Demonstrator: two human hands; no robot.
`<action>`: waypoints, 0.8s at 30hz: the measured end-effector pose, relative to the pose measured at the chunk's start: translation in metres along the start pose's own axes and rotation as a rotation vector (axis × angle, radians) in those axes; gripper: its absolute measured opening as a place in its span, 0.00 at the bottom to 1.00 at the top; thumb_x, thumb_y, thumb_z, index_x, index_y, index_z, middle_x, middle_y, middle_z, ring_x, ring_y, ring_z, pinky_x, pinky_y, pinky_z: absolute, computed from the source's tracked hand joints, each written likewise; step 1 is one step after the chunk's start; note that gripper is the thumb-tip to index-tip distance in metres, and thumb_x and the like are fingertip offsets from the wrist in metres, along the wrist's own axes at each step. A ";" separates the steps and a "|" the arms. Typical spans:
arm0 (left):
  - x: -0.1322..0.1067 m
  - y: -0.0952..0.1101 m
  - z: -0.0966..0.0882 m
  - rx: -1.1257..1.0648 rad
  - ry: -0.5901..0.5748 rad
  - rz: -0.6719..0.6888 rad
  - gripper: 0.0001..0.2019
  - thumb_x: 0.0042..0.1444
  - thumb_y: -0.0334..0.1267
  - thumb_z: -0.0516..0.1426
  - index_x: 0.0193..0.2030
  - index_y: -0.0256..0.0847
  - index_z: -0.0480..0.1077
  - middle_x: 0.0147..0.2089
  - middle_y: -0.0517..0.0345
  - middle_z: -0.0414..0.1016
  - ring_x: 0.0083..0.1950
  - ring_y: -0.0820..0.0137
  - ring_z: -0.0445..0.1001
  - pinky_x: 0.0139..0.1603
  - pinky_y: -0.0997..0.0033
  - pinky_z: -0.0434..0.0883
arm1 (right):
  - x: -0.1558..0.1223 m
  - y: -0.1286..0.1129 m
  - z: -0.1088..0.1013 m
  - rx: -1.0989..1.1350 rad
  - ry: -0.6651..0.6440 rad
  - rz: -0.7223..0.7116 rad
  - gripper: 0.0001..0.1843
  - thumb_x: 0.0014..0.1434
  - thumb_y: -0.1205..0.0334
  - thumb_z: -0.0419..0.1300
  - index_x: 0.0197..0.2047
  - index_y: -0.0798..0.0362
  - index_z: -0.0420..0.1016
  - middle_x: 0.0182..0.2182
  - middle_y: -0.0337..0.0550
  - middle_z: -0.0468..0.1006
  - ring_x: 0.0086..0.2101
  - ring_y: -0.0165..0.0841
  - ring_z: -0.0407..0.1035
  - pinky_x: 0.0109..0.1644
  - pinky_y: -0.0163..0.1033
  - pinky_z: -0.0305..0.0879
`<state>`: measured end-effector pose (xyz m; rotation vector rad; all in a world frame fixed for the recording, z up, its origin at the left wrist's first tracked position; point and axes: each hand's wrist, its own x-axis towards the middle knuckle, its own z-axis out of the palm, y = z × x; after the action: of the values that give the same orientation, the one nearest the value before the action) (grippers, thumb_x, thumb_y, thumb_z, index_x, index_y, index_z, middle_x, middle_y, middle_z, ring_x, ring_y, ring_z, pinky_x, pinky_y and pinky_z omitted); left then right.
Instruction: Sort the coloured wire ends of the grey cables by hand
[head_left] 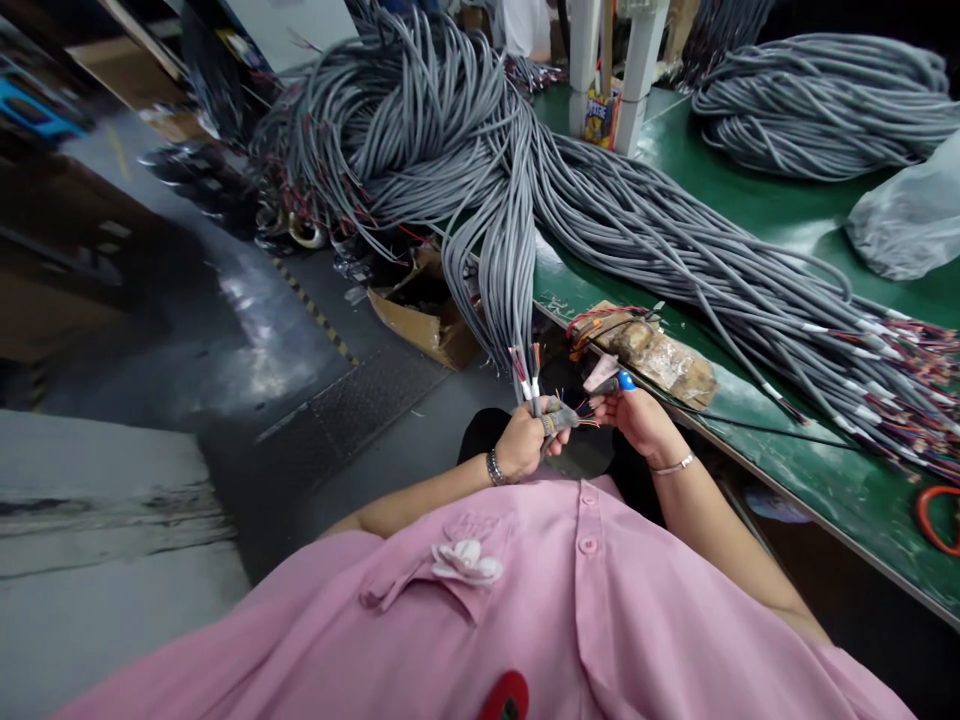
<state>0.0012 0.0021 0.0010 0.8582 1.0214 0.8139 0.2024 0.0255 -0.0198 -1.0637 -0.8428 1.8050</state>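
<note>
My left hand is closed around the end of a grey cable, whose thin coloured wires fan out to the right. Other grey cable ends with white sleeves and bared coloured wires stand up just behind this hand. My right hand has a blue cover on one fingertip. Its fingers are drawn together at the tips of the coloured wires; the exact contact is too small to make out. Beside those fingers a pale pink strip shows.
A large bundle of grey cables lies across the green table. Further back are a cable coil and a plastic bag. A taped brown block lies at the table edge. An open cardboard box stands on the floor.
</note>
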 end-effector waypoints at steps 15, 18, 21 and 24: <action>0.009 0.013 0.014 -0.201 0.032 0.026 0.13 0.46 0.44 0.63 0.29 0.36 0.69 0.18 0.62 0.68 0.15 0.80 0.61 0.14 0.79 0.54 | 0.015 0.003 0.036 0.190 0.176 -0.231 0.22 0.56 0.37 0.59 0.31 0.49 0.72 0.25 0.38 0.72 0.26 0.31 0.65 0.33 0.38 0.66; 0.011 0.013 0.014 -0.202 0.043 0.012 0.12 0.46 0.43 0.63 0.30 0.36 0.69 0.18 0.62 0.68 0.15 0.79 0.61 0.14 0.79 0.53 | 0.015 -0.001 0.038 0.237 0.164 -0.218 0.20 0.54 0.40 0.61 0.33 0.49 0.73 0.27 0.39 0.74 0.28 0.32 0.67 0.35 0.39 0.66; 0.014 0.011 0.014 -0.192 0.046 0.006 0.12 0.47 0.43 0.62 0.29 0.36 0.68 0.18 0.62 0.68 0.14 0.79 0.61 0.14 0.79 0.53 | 0.016 -0.003 0.040 0.240 0.185 -0.224 0.20 0.53 0.40 0.62 0.34 0.49 0.74 0.29 0.40 0.76 0.30 0.33 0.68 0.36 0.39 0.65; 0.014 0.007 0.013 -0.171 0.054 0.004 0.11 0.47 0.42 0.62 0.29 0.36 0.68 0.18 0.63 0.68 0.14 0.80 0.60 0.14 0.79 0.52 | 0.016 -0.002 0.042 0.225 0.187 -0.229 0.21 0.53 0.39 0.62 0.34 0.49 0.74 0.30 0.40 0.77 0.31 0.33 0.68 0.37 0.39 0.65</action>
<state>0.0163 0.0150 0.0057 0.6957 0.9818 0.9183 0.1611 0.0359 -0.0062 -0.9331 -0.6065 1.5408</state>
